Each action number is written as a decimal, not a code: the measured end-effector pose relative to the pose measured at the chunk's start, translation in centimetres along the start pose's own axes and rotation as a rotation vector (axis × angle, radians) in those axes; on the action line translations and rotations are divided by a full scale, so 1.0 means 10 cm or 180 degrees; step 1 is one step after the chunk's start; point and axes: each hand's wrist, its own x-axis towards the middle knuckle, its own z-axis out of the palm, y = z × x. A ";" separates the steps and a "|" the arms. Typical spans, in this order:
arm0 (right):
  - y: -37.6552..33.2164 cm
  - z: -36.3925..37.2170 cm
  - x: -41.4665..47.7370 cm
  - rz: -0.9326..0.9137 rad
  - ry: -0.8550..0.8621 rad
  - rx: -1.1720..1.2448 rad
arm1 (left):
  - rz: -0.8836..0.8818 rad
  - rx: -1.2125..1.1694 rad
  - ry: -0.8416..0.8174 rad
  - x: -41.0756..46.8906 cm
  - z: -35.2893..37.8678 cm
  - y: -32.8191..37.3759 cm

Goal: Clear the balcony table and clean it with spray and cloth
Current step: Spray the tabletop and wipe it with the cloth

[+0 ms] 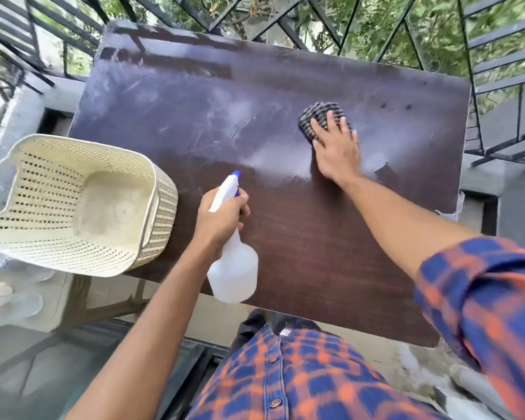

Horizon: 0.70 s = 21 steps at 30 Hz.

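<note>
The dark brown balcony table (pixel 300 247) fills the middle of the view, its far half streaked with pale wet smears. My right hand (pixel 335 148) presses flat on a grey-and-black striped cloth (pixel 319 115) at the table's right centre, fingers spread over it. My left hand (pixel 220 216) grips the neck of a translucent white spray bottle (pixel 234 271) with a white-and-blue nozzle, held just above the table's near edge, nozzle pointing away from me.
A cream perforated plastic basket (pixel 22 225), nothing inside it, sits on the table's left edge, overhanging it. Black metal railings (pixel 285 16) close off the far side and right. A glass-topped surface with pale objects (pixel 9 301) lies lower left.
</note>
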 end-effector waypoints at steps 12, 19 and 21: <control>0.56 0.22 -1.17 -0.1082 0.0033 0.0002 | -0.0066 0.0234 -0.0164 -0.02 0.38 0.18; 0.44 -0.13 -0.17 0.0753 0.0068 0.0280 | 0.0007 0.0295 -0.0237 -0.07 0.45 0.25; 0.06 -0.01 -0.23 0.0235 -0.0106 0.0117 | -0.0011 0.0292 -0.0250 -0.07 0.48 0.25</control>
